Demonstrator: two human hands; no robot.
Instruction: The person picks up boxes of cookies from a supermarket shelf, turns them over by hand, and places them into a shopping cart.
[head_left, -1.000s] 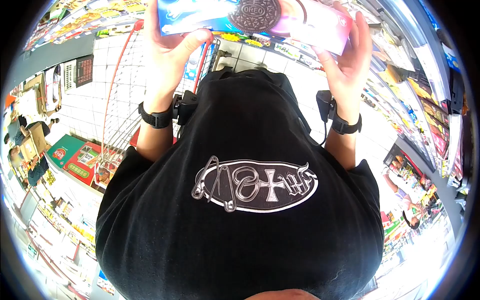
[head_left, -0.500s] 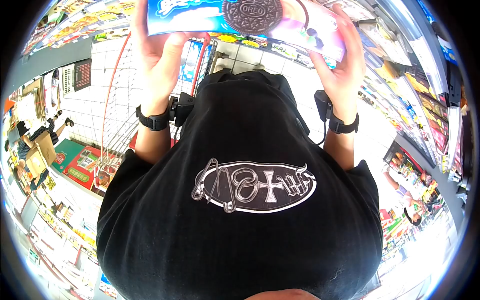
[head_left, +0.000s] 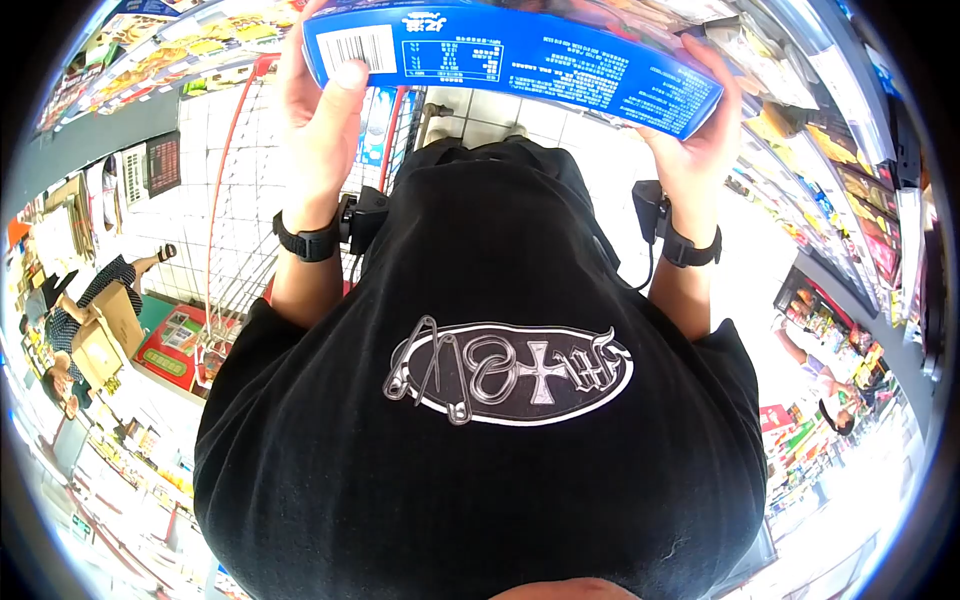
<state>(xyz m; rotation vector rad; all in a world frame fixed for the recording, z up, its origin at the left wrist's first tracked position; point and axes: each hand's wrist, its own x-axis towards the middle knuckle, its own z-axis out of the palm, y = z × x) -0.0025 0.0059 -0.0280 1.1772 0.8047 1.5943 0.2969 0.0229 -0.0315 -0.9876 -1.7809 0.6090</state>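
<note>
Between my two hands, at the top of the head view, is a blue cookie box. A side panel with a barcode and white printed text faces me. My left hand grips the box's left end, its thumb lying just below the barcode. At the other end my right hand is closed round the box, its thumb mostly hidden beneath. Both wrists wear black straps with small black devices.
A red-rimmed shopping cart stands at the left on the tiled floor. Stocked shelves run along the right side. A person holding a cardboard box is at far left, and another person is at far right.
The box has been turned in my hands: its front with the Oreo picture faced me before, and now the blue printed side does. Both hands keep hold of it.
</note>
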